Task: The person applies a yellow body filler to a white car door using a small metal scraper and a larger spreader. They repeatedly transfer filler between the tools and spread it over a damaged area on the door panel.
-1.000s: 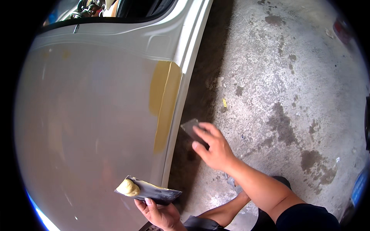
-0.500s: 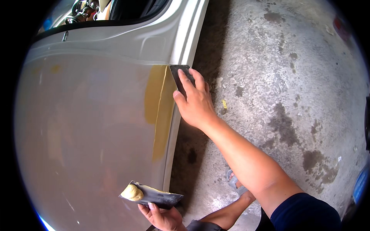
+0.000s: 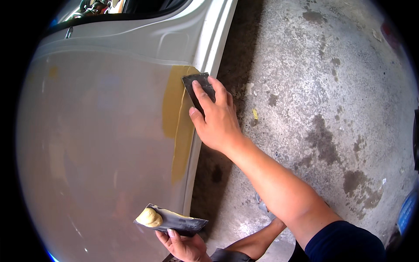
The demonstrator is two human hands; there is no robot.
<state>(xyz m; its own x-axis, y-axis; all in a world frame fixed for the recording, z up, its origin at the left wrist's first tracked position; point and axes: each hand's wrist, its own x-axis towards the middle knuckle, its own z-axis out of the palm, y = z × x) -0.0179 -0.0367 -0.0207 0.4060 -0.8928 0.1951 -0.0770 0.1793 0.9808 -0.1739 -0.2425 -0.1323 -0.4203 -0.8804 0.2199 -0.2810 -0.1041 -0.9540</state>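
My right hand (image 3: 214, 114) is closed on a dark flat spreader (image 3: 192, 83), fingers pressed along its face. The spreader lies against the edge of a grey car panel (image 3: 100, 131), over the upper end of a tan strip of body filler (image 3: 168, 105). A raised ridge runs lengthwise down that strip. Low in the view, my left hand (image 3: 185, 246) grips a second dark spreader (image 3: 185, 225) by its lower edge. A rounded lump of yellowish filler (image 3: 149, 217) sits on its left end, and more filler smears its upper edge.
Above the panel is a car window opening (image 3: 144, 8) with a dark rim. To the right lies a stained concrete floor (image 3: 288, 65) with a small yellow scrap (image 3: 255, 114). My leg (image 3: 257, 240) is near the lower edge; a blue object (image 3: 408, 209) stands at the far right.
My right hand and its spreader have shifted slightly left, from the panel's outer edge onto the filler strip. My left hand and its spreader have hardly moved.
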